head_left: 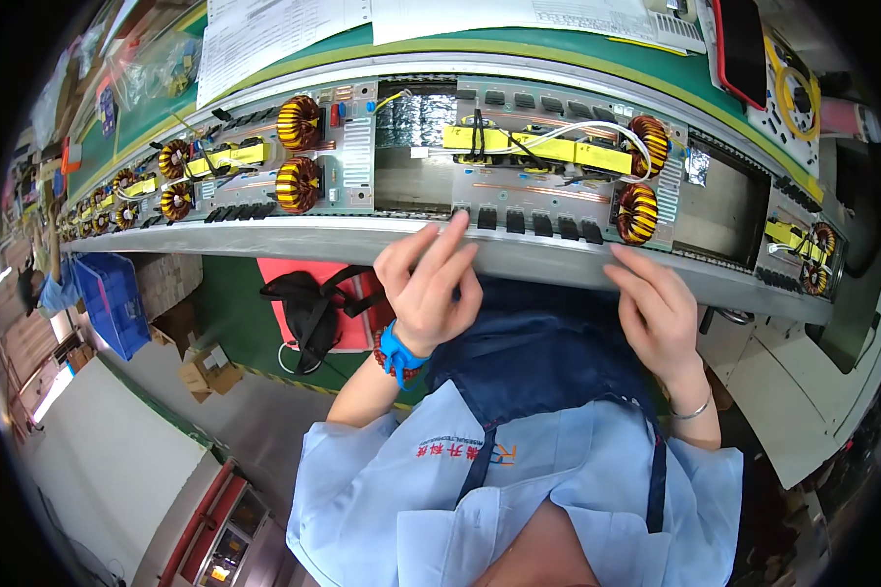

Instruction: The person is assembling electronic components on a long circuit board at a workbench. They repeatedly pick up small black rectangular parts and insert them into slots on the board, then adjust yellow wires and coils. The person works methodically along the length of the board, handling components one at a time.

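In front of me a grey circuit board [553, 203] lies on the line. Along its middle runs a yellow-taped block [558, 152] with black ties and white wires. Two yellow-and-black ring coils, an upper one [648, 147] and a lower one [636, 214], stand at its right end. A row of black parts [541, 224] lines the near edge. My left hand [429, 284] has its fingers apart, the fingertips by the board's near left corner; whether they touch it I cannot tell. My right hand [656, 308], also empty with loosely bent fingers, hovers by the near right corner.
A metal rail [548, 259] borders the line. More boards sit to the left [347, 166] and right [788, 235]. Behind lie papers [274, 39], a red-edged phone [740, 49] and a yellow cable [798, 98]. Lower left are a blue crate [113, 303] and a cardboard box [208, 372].
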`<state>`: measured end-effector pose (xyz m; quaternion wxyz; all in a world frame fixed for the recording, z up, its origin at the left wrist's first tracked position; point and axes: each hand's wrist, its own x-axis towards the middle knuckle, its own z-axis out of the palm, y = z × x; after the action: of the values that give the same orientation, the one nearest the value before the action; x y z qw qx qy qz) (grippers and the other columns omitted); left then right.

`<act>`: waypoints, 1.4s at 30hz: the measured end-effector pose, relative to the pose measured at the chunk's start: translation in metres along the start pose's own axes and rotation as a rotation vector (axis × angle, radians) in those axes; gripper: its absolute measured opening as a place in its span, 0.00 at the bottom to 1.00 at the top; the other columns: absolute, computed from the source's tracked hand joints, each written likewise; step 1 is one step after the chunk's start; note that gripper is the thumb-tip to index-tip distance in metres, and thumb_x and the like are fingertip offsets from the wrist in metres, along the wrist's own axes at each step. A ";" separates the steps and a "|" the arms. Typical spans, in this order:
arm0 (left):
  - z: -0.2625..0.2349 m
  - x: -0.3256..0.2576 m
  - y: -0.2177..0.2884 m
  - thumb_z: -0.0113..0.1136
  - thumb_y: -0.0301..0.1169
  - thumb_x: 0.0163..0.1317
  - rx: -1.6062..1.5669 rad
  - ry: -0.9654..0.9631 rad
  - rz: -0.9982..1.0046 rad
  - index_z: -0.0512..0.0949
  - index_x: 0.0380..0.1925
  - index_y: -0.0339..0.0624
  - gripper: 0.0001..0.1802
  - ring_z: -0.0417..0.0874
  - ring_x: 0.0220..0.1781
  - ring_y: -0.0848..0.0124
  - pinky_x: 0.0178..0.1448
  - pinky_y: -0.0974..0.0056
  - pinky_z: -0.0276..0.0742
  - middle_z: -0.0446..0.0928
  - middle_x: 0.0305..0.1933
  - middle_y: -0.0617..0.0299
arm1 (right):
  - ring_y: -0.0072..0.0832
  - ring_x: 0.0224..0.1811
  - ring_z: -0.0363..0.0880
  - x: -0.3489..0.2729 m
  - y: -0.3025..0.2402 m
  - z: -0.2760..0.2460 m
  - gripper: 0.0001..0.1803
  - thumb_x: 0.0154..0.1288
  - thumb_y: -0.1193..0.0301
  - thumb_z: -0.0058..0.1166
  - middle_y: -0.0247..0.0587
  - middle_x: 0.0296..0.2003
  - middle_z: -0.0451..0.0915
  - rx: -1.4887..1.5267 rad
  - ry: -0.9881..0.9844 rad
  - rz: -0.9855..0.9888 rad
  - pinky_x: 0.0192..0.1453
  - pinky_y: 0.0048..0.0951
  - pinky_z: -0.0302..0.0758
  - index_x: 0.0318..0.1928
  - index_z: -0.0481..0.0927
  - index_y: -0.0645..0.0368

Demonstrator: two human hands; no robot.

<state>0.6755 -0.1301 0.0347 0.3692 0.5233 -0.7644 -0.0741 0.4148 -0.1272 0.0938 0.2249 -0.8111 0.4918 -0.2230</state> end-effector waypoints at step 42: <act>0.027 0.164 0.000 0.68 0.30 0.49 -0.349 -0.494 0.338 0.76 0.28 0.43 0.10 0.72 0.33 0.61 0.38 0.60 0.66 0.72 0.26 0.62 | 0.33 0.45 0.77 0.070 0.008 -0.006 0.15 0.49 0.76 0.56 0.38 0.41 0.80 -0.313 0.109 -0.094 0.50 0.34 0.73 0.40 0.81 0.65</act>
<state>0.6283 -0.2775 0.0952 0.2640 0.2846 -0.8823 -0.2661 0.4348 -0.1944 0.1035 0.0579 -0.8450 0.4936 -0.1976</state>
